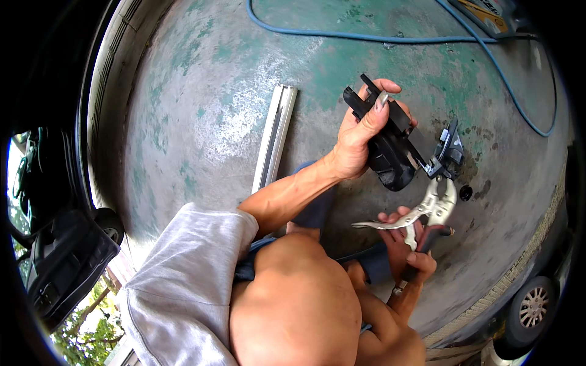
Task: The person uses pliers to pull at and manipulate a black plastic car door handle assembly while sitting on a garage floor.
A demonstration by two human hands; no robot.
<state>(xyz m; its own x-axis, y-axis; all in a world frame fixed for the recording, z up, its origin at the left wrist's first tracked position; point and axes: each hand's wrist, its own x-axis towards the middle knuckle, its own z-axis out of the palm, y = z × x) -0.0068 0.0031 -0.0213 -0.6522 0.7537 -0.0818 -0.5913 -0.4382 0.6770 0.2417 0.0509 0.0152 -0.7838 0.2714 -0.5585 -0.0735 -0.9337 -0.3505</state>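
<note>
My left hand is wrapped round a black plastic housing, tilted, with slots and a rounded lower end. My thumb presses on its upper side. My right hand is closed on silver locking pliers, their jaws up at a small metal piece by the housing's lower right end. Whether the jaws grip that piece I cannot tell. A dark handle-like piece also shows at the right palm; its kind is unclear. Just beyond the pliers, a second black part with a grey face lies on the floor.
A small round black piece lies right of the pliers. A long pale metal rail rests on the worn green-grey floor. A blue hose curves across the back and right. A car wheel is at lower right.
</note>
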